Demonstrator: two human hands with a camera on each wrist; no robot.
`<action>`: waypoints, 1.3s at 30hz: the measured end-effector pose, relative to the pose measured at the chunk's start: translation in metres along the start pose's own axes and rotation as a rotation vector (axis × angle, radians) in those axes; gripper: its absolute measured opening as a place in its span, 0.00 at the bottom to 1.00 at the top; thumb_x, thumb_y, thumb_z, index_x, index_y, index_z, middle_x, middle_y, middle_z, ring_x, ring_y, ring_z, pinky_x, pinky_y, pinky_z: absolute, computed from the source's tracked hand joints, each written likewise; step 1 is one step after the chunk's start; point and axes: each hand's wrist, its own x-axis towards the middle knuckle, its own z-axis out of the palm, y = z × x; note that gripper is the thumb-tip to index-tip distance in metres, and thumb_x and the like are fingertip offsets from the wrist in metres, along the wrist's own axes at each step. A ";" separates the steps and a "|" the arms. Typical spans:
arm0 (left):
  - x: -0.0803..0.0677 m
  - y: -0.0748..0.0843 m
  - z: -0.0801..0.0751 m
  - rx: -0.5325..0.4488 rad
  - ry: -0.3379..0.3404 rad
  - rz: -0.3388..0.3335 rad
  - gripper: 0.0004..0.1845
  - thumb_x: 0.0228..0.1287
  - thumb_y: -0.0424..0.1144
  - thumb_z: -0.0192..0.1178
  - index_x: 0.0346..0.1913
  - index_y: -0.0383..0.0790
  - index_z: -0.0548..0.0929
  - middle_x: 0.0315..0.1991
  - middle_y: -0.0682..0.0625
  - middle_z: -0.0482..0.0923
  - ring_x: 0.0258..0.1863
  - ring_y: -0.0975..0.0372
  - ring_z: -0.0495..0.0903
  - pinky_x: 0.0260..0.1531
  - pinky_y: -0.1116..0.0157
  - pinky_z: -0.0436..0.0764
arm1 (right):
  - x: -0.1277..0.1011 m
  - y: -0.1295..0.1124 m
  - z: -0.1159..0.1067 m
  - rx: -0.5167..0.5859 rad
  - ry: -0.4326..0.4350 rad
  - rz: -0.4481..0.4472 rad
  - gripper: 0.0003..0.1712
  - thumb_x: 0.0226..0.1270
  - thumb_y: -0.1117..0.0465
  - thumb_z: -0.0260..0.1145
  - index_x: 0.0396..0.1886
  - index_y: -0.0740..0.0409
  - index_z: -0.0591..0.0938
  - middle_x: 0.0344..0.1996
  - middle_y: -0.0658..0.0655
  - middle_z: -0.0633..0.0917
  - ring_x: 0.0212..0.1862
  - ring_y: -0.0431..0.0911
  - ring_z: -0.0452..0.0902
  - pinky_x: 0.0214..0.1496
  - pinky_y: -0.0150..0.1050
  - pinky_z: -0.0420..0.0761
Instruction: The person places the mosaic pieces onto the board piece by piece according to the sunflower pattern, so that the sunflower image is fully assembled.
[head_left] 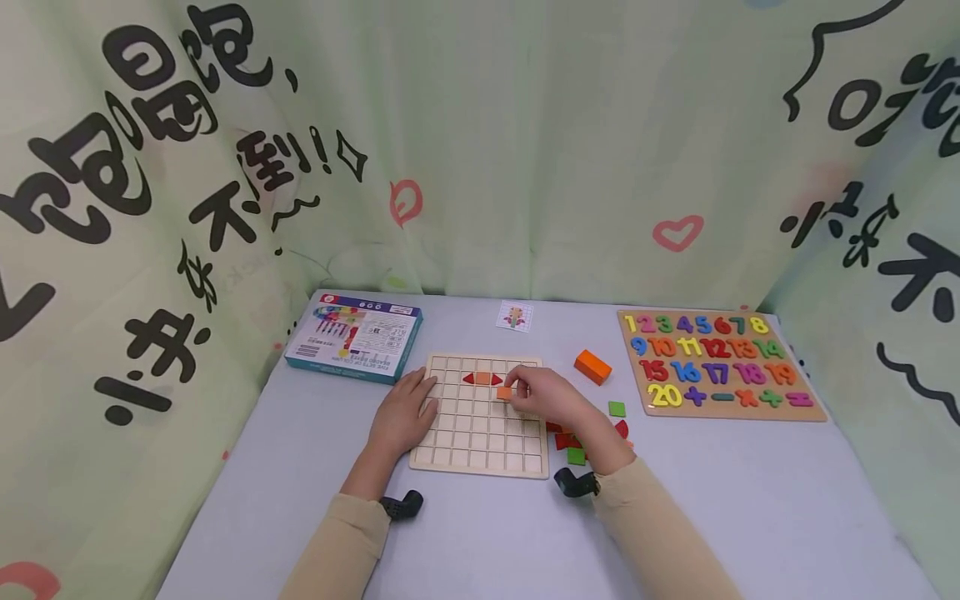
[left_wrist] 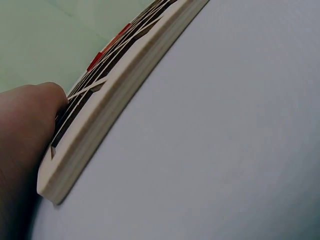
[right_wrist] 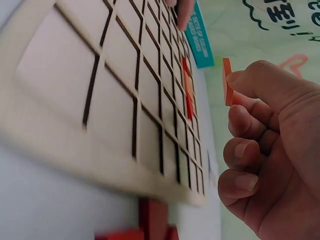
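Two beige sleeves nearest the lens, each with a black wrist unit, on a pale table [head_left: 480, 542].

Left to right:

- Blue box [head_left: 354, 337] at far left of table, lying flat, untouched.
- Left hand [head_left: 403, 414] resting flat on left edge of wooden grid board [head_left: 480, 442]; fingers straight, gripping nothing. Left wrist view confirms fingertip on board's edge [left_wrist: 107, 107].
- Grid board mid-table, cells almost all bare. Filled so far: one short row near top, two red triangles flanking an orange square [head_left: 483, 378]. Judged an early stage; most of the pattern not yet laid.
- Small pattern card [head_left: 514, 316] beyond the board, near the backdrop; print too small to read.
- Right hand [head_left: 542, 397] over upper right part of board, thumb and forefinger pinching an orange tile [head_left: 504, 392]; other fingers curled. Right wrist view shows tile [right_wrist: 227, 81] held on edge, clear of board surface [right_wrist: 75, 75], not yet seated in a cell. Tile just below the filled row.
- Loose red and green pieces [head_left: 573, 442] heaped just beside board's right edge, partly hidden under right forearm; one green square [head_left: 617, 408] apart from heap. Count not determinable.
- Orange block [head_left: 592, 367] standing apart, right of board.
- Number puzzle board [head_left: 720, 362] at far right, appears fully filled, untouched.
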 end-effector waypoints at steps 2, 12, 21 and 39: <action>0.000 0.000 0.000 0.003 -0.002 0.000 0.28 0.73 0.53 0.50 0.72 0.48 0.69 0.76 0.49 0.61 0.76 0.54 0.60 0.74 0.54 0.64 | 0.009 -0.006 0.006 -0.001 0.002 -0.024 0.12 0.64 0.58 0.64 0.48 0.50 0.81 0.28 0.50 0.77 0.32 0.44 0.72 0.31 0.34 0.72; 0.000 0.002 -0.003 -0.006 -0.019 -0.006 0.28 0.74 0.53 0.49 0.72 0.48 0.69 0.76 0.49 0.60 0.76 0.54 0.59 0.75 0.53 0.64 | 0.038 -0.022 0.031 -0.009 0.013 -0.061 0.12 0.63 0.60 0.64 0.47 0.51 0.81 0.24 0.48 0.75 0.28 0.42 0.70 0.30 0.33 0.70; 0.000 0.002 -0.004 0.003 -0.043 -0.015 0.28 0.74 0.54 0.49 0.73 0.49 0.68 0.77 0.49 0.59 0.77 0.53 0.58 0.74 0.52 0.64 | 0.046 -0.027 0.043 -0.042 0.048 -0.052 0.12 0.65 0.57 0.64 0.47 0.52 0.82 0.21 0.47 0.76 0.25 0.40 0.70 0.28 0.32 0.70; 0.000 0.000 -0.003 0.005 -0.046 -0.020 0.29 0.74 0.54 0.48 0.73 0.50 0.68 0.77 0.50 0.59 0.77 0.54 0.57 0.75 0.53 0.63 | 0.046 -0.031 0.053 -0.141 0.103 -0.033 0.14 0.67 0.53 0.65 0.50 0.48 0.82 0.23 0.45 0.78 0.28 0.41 0.71 0.29 0.33 0.70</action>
